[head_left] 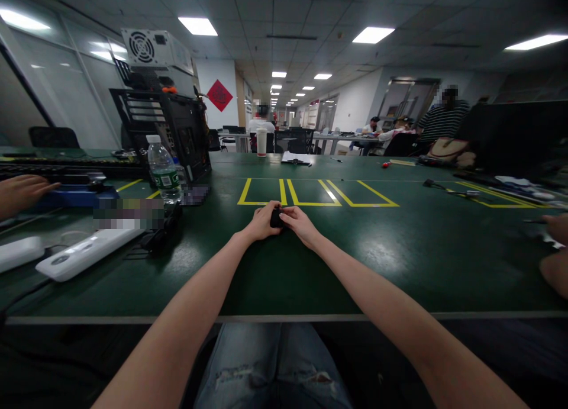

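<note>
A small black object (276,218) is held between my two hands, just above or on the green tabletop (288,267); its kind is too small to make out. My left hand (262,222) curls round its left side, fingers closed on it. From the right, my right hand (300,222) pinches it with thumb and fingertips. Beyond my hands, yellow tape outlines (315,204) mark the table.
At left stand a water bottle (164,171), a black computer case (175,125) and a white power strip (95,249). A white cup (261,142) and a clipboard (296,158) sit farther back. Other people's hands (22,193) show at both sides.
</note>
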`<act>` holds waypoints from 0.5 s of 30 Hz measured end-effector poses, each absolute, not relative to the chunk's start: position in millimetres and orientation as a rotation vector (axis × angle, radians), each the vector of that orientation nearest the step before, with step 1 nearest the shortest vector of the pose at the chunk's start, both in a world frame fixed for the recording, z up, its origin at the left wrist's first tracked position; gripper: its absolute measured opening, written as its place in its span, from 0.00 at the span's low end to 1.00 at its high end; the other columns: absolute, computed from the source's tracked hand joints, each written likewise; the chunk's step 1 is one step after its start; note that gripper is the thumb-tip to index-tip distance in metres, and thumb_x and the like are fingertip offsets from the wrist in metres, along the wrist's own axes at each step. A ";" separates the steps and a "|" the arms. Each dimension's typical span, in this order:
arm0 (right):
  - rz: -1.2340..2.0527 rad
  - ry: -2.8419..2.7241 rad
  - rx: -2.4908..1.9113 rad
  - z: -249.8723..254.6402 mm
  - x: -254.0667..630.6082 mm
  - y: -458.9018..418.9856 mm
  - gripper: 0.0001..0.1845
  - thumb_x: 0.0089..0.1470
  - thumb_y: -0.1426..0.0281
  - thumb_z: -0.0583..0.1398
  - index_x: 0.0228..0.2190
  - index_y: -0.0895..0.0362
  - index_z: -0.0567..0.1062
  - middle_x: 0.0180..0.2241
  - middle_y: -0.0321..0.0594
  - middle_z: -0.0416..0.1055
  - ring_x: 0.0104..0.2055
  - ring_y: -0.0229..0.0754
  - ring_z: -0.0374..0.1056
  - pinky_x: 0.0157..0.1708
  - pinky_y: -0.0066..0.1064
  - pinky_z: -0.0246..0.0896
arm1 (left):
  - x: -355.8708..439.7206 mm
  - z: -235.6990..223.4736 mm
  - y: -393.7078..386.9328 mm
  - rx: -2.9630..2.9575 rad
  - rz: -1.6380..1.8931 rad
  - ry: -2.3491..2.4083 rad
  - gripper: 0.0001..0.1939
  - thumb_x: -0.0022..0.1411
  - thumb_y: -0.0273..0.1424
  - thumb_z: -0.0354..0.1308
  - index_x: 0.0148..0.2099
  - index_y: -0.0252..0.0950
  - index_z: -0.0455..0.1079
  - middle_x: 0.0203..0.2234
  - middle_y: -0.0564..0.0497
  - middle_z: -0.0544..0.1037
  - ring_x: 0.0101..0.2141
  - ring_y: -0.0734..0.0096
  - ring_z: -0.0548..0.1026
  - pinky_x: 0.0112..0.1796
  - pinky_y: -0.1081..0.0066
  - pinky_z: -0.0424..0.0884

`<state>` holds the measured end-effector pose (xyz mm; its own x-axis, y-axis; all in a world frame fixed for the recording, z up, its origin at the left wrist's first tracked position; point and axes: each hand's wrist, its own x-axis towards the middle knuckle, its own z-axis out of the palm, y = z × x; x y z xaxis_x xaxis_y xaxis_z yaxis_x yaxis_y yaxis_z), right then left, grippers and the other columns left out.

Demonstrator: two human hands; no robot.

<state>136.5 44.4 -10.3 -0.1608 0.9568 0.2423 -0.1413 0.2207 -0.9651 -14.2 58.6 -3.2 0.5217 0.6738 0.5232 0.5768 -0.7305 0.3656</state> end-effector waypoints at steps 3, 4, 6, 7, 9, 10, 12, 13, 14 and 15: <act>1.218 -1.357 -0.869 -12.1 136.5 47.4 0.14 0.40 0.67 0.61 0.33 0.58 0.69 0.34 0.39 0.70 0.40 0.41 0.64 0.44 0.37 0.56 | -13.7 -4.8 60.5 2.608 1.002 1.086 0.31 0.42 0.28 0.60 0.49 0.40 0.51 0.42 0.49 0.66 0.45 0.58 0.66 0.47 0.57 0.57; 1.220 -1.365 -0.874 -12.6 136.5 48.1 0.14 0.41 0.67 0.61 0.33 0.58 0.70 0.35 0.40 0.70 0.40 0.41 0.64 0.44 0.37 0.56 | -13.6 -5.1 61.1 2.608 1.003 1.086 0.31 0.42 0.28 0.60 0.49 0.39 0.51 0.42 0.49 0.66 0.45 0.58 0.66 0.46 0.57 0.57; 1.225 -1.383 -0.889 -13.0 136.7 48.8 0.13 0.42 0.66 0.60 0.33 0.58 0.71 0.35 0.40 0.70 0.40 0.42 0.64 0.44 0.38 0.56 | -13.5 -5.4 61.7 2.609 1.006 1.083 0.31 0.42 0.28 0.60 0.48 0.39 0.51 0.42 0.49 0.66 0.45 0.58 0.66 0.46 0.57 0.58; 1.227 -1.391 -0.897 -13.1 136.9 48.9 0.13 0.42 0.66 0.60 0.32 0.58 0.71 0.34 0.40 0.70 0.40 0.42 0.64 0.44 0.38 0.56 | -13.5 -5.3 61.7 2.611 1.006 1.081 0.31 0.42 0.28 0.60 0.48 0.40 0.51 0.42 0.49 0.66 0.45 0.58 0.66 0.46 0.58 0.58; 1.228 -1.401 -0.908 -12.6 137.1 48.2 0.12 0.43 0.66 0.60 0.32 0.58 0.71 0.33 0.40 0.70 0.39 0.42 0.64 0.42 0.38 0.57 | -13.8 -4.8 61.1 2.614 1.005 1.079 0.31 0.42 0.28 0.60 0.48 0.40 0.51 0.42 0.49 0.66 0.45 0.59 0.66 0.46 0.58 0.58; 1.227 -1.404 -0.909 -12.2 137.1 47.5 0.12 0.43 0.66 0.60 0.31 0.58 0.71 0.32 0.39 0.70 0.38 0.42 0.64 0.41 0.38 0.57 | -14.0 -4.5 60.7 2.614 1.003 1.080 0.31 0.42 0.28 0.60 0.48 0.40 0.51 0.42 0.49 0.66 0.45 0.58 0.67 0.46 0.57 0.58; 1.225 -1.409 -0.901 -11.0 136.9 45.2 0.12 0.41 0.67 0.61 0.32 0.57 0.69 0.31 0.37 0.70 0.37 0.41 0.65 0.40 0.37 0.58 | -14.3 -3.9 59.8 2.615 0.999 1.084 0.31 0.42 0.28 0.60 0.49 0.40 0.51 0.42 0.49 0.66 0.45 0.58 0.67 0.46 0.56 0.58; 1.223 -1.412 -0.893 -10.3 136.7 43.8 0.13 0.41 0.68 0.61 0.33 0.56 0.68 0.31 0.36 0.70 0.37 0.41 0.65 0.39 0.37 0.59 | -14.4 -3.6 59.4 2.615 0.997 1.086 0.32 0.42 0.28 0.60 0.49 0.40 0.51 0.42 0.49 0.66 0.45 0.57 0.67 0.46 0.56 0.58; 1.221 -1.414 -0.884 -9.5 136.5 42.3 0.14 0.40 0.68 0.61 0.33 0.55 0.68 0.30 0.35 0.69 0.37 0.40 0.65 0.39 0.36 0.59 | -14.4 -3.5 59.1 2.614 0.996 1.086 0.32 0.42 0.28 0.60 0.49 0.40 0.51 0.42 0.49 0.66 0.45 0.57 0.67 0.46 0.56 0.58; 1.218 -1.415 -0.873 -8.9 136.2 40.8 0.14 0.41 0.67 0.61 0.33 0.55 0.67 0.30 0.35 0.69 0.37 0.40 0.65 0.39 0.36 0.59 | -14.3 -3.3 58.9 2.613 0.995 1.086 0.31 0.42 0.28 0.60 0.49 0.40 0.51 0.42 0.49 0.66 0.45 0.57 0.66 0.46 0.56 0.58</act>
<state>136.2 40.8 -8.9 -0.2070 0.9492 0.2371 -0.0934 0.2220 -0.9706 -14.3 58.9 -3.3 0.5200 0.6748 0.5237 0.5808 -0.7288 0.3625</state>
